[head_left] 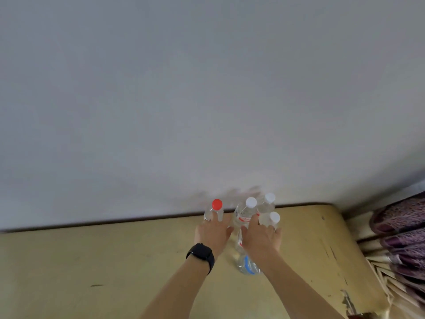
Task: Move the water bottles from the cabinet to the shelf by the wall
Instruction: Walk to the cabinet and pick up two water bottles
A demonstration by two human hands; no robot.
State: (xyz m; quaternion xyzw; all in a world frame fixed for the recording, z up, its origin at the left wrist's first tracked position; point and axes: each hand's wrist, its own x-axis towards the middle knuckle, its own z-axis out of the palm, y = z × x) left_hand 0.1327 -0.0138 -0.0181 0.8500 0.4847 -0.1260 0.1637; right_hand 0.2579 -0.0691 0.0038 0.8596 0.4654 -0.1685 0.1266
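Note:
Several clear water bottles stand on a tan shelf top [92, 261] close to the white wall. My left hand [212, 233], with a black watch on the wrist, wraps the red-capped bottle [216, 204]. My right hand [261, 237] grips a white-capped bottle [273, 218] at the right of the group. Between my hands stands another white-capped bottle [250, 203], and a third [269, 198] stands behind it by the wall. A bottle with a blue label [247, 264] lies or leans low, partly hidden under my right wrist.
The white wall [207, 100] rises directly behind the bottles. The shelf top's right edge [349, 245] is chipped and scratched. Beyond it at far right hang purple patterned cloths [402, 226] over beige folded material [391, 284].

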